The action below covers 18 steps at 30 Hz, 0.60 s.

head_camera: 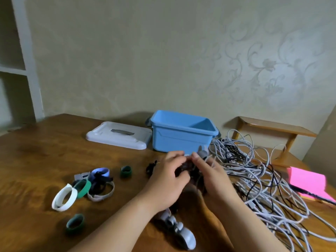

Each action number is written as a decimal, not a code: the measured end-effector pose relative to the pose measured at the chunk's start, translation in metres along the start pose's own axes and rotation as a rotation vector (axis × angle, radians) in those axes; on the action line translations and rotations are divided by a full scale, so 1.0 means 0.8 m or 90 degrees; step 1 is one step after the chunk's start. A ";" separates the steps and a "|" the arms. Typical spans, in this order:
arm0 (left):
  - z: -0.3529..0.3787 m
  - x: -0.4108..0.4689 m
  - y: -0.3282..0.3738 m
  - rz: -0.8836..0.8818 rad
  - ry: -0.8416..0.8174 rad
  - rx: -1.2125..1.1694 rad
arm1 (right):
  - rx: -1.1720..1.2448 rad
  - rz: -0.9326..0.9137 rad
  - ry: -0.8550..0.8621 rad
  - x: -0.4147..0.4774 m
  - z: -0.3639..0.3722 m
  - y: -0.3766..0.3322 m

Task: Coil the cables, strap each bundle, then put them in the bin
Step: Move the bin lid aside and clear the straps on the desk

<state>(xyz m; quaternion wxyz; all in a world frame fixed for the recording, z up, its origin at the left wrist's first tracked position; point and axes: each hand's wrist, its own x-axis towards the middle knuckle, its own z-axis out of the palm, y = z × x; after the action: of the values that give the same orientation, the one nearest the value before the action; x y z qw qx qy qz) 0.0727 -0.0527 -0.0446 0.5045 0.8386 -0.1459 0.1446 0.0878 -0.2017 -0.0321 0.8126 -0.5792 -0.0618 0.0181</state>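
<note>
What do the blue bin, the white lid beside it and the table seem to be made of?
Blue bin: likely moulded plastic, smooth, slightly matte, with a formed rim. White lid: probably plastic too, with rounded moulded edges. Table: wood or veneer, varnished; grain and soft sheen show.

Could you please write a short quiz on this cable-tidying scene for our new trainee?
1. True or false: the left hand and right hand both hold the dark cable bundle.
2. The white lid lies: A) on the blue bin, B) on the table left of it, C) under the cables.
3. Fill in: the loose cable tangle lies to the ____ of the bin.
Key: 1 true; 2 B; 3 right.
</note>
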 end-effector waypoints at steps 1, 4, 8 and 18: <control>-0.007 0.002 -0.003 -0.010 0.035 -0.003 | -0.046 -0.027 0.051 0.000 0.000 -0.015; -0.025 0.011 -0.016 -0.066 0.178 0.053 | -0.374 -0.214 0.182 0.024 0.011 -0.074; -0.029 0.010 -0.018 -0.127 0.124 0.215 | -0.820 -0.341 0.193 0.120 0.042 -0.142; -0.026 0.012 -0.033 -0.133 0.000 0.299 | -0.889 -0.250 0.077 0.187 0.019 -0.121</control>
<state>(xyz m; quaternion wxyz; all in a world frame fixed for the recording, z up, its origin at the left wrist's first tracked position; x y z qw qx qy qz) 0.0898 -0.0233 -0.0525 0.3077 0.9434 -0.0210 0.1217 0.2300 -0.2043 0.0761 0.2434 -0.9411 -0.1164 -0.2038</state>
